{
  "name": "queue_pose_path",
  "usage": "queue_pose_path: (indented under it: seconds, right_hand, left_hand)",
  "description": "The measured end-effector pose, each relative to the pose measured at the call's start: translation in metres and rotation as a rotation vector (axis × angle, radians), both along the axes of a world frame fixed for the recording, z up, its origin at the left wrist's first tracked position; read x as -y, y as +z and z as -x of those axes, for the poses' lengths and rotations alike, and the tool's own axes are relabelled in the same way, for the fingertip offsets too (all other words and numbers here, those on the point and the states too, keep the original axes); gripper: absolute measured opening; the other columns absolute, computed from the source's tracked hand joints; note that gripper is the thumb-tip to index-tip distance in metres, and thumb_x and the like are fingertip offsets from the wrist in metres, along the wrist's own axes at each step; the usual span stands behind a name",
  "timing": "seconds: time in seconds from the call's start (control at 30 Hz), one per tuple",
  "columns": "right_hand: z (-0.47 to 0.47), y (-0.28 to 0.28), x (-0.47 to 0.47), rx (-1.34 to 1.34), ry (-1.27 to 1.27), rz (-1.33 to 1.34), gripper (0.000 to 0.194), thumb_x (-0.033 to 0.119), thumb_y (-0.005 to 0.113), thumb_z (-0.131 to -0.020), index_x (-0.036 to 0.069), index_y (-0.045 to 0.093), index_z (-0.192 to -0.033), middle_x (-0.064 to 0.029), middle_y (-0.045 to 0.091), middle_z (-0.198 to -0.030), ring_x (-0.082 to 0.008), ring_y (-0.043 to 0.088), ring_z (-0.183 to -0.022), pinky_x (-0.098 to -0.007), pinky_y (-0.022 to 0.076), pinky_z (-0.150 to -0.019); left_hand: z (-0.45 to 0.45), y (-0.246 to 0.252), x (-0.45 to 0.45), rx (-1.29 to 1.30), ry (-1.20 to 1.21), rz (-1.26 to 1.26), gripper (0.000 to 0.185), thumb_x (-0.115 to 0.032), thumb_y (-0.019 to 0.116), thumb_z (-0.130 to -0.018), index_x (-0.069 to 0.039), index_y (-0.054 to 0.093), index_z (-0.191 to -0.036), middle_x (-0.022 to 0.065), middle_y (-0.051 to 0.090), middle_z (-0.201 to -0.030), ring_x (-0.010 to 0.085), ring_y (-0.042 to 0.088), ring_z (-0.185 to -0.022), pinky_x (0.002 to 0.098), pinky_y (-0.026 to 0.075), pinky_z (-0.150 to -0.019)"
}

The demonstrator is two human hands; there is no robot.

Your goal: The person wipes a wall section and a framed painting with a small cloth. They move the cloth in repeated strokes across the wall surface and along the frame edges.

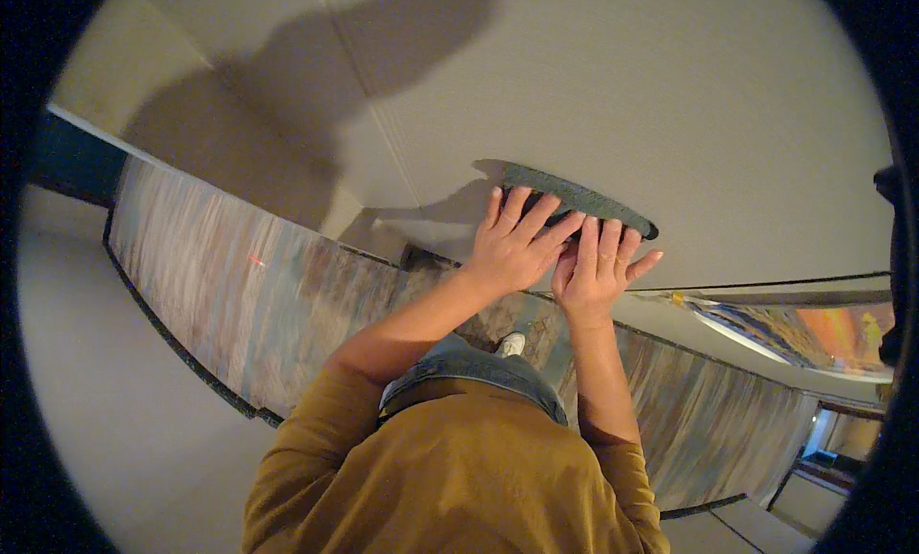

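A long dark grey-green slab [581,195] with a rough surface and rounded ends sits against the beige wall in front of me. It looks tilted down to the right. My left hand [513,249] lies on its near side with fingers spread, the fingertips short of the upper rim. Close beside it, my right hand [596,274] touches the slab's right half, palm down, its little finger sticking out past the slab. Both thumbs are mostly hidden between the hands. No gripping shows.
The beige wall [646,87] carries vertical seams and my shadow at left. Streaked multicoloured carpet [287,302] runs along the hallway, edged with dark baseboard [179,346]. A colourful picture [826,335] hangs at right, with a doorway or window [840,439] below it. My shoe [511,344] shows beneath me.
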State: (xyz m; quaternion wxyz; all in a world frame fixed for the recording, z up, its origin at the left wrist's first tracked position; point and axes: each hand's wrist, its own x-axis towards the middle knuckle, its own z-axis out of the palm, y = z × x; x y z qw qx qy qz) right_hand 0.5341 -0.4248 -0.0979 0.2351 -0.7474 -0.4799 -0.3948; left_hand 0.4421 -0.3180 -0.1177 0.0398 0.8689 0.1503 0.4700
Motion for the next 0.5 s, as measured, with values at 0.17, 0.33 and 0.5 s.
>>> queue_pose_path:
  seconds: [0.17,0.33,0.5]
  right_hand:
    - [-0.002,-0.049,0.031,-0.054,-0.035,0.154,0.031,0.017,0.059,-0.075,0.015,0.063,-0.106,-0.0030,0.060,-0.109,-0.0261,0.054,-0.106,-0.0598,0.0100,-0.109]
    - [-0.005,-0.063,0.054,-0.130,-0.083,0.180,0.031,0.017,0.060,-0.076,0.011,0.060,-0.107,-0.0074,0.058,-0.113,-0.0309,0.051,-0.110,-0.0597,0.0123,-0.108]
    - [-0.039,0.005,0.059,-0.047,-0.127,-0.049,0.037,0.023,0.054,-0.081,0.004,0.058,-0.112,-0.0183,0.053,-0.120,-0.0404,0.043,-0.120,-0.0606,0.0083,-0.108]
  left_hand:
    - [0.004,-0.035,0.010,-0.274,-0.114,-0.076,0.035,-0.031,0.058,-0.081,-0.024,0.062,-0.115,-0.0040,0.056,-0.114,0.0205,0.046,-0.107,0.0459,0.029,-0.101]
    - [-0.003,-0.033,0.026,-0.309,-0.148,-0.150,0.037,-0.031,0.056,-0.081,-0.025,0.060,-0.117,-0.0055,0.055,-0.115,0.0166,0.045,-0.109,0.0437,0.028,-0.101]
    - [-0.041,0.042,0.043,-0.130,-0.205,-0.190,0.034,-0.033,0.060,-0.078,-0.025,0.063,-0.111,-0.0034,0.054,-0.113,0.0219,0.044,-0.105,0.0518,0.030,-0.095]
